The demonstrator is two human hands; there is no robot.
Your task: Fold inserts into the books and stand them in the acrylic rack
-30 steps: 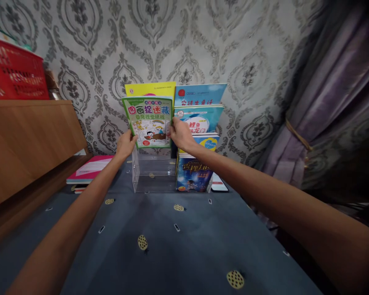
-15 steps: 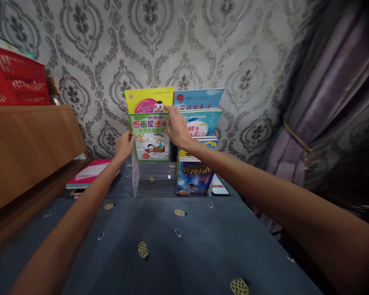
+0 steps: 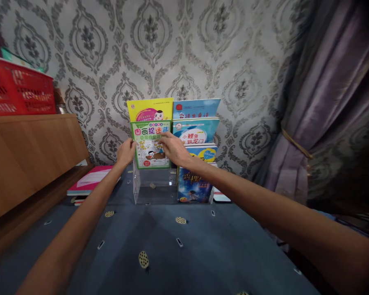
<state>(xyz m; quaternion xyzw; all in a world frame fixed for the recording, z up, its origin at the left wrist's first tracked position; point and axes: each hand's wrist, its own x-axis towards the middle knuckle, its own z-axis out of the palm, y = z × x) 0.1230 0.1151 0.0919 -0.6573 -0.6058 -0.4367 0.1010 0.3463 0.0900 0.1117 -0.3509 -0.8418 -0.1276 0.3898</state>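
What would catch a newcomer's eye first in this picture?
Probably the green-bordered book in the clear rack, with the right hand at its front and the left hand by its left edge. Behind it stands a bright yellow book, and a red basket sits on the wooden cabinet at picture left.

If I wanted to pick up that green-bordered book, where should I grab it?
Probably pinch the green-bordered book by its left edge, coming from the left, where the left hand is. It stands upright in the clear rack with that edge facing outward, while the teal book stands close on its right and the yellow book rises behind its top.
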